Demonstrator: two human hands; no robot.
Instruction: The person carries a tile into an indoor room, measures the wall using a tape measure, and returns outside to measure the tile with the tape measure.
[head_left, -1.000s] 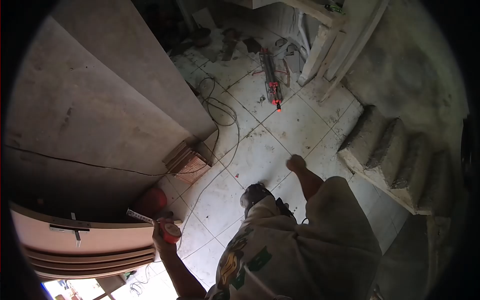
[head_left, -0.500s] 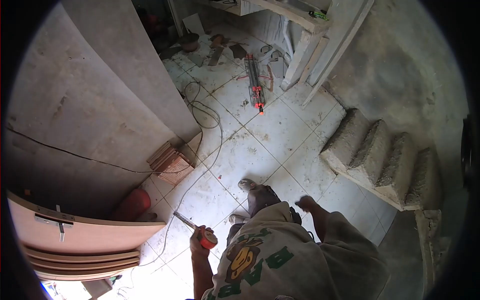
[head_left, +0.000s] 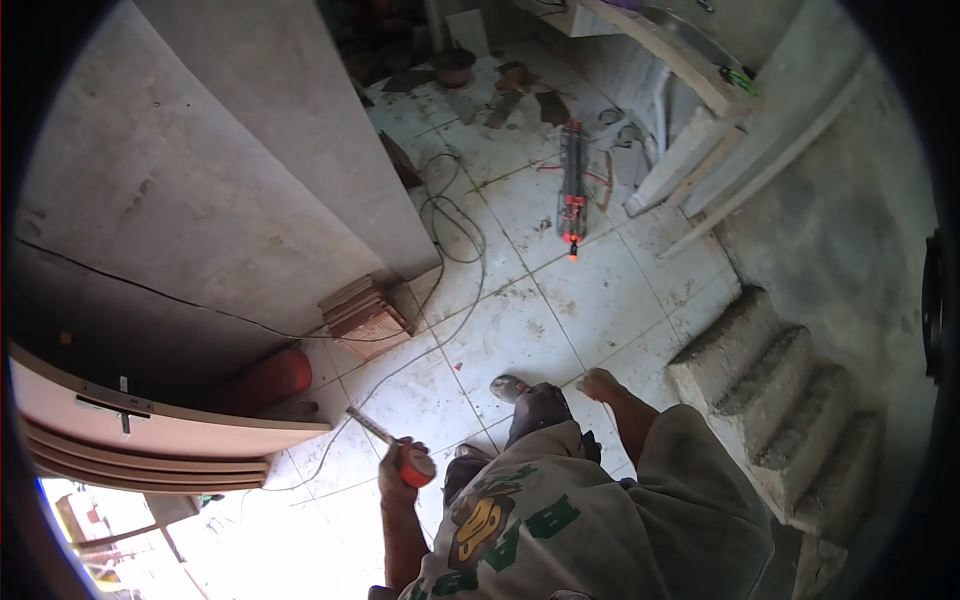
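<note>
My left hand [head_left: 396,472] is closed around a red tape measure [head_left: 417,468], low in front of my body. A short length of its blade [head_left: 370,425] sticks out, pointing up and left over the tiles. My right hand [head_left: 600,385] hangs over the floor near my legs with its fingers curled in. I see nothing held in it. My shoe [head_left: 509,387] stands on the tiles between the two hands.
A tile cutter [head_left: 573,190] lies on the tiled floor ahead. Stacked brown tiles [head_left: 368,322] lean by the left wall. A cable [head_left: 455,335] winds across the floor. Concrete steps [head_left: 745,350] rise at right; curved wooden panels [head_left: 190,425] stand at left.
The view has turned left, so the floor, tile cutter and steps appear further right and lower. My right hand has swung up and slightly left. The tape measure stays in my left hand.
</note>
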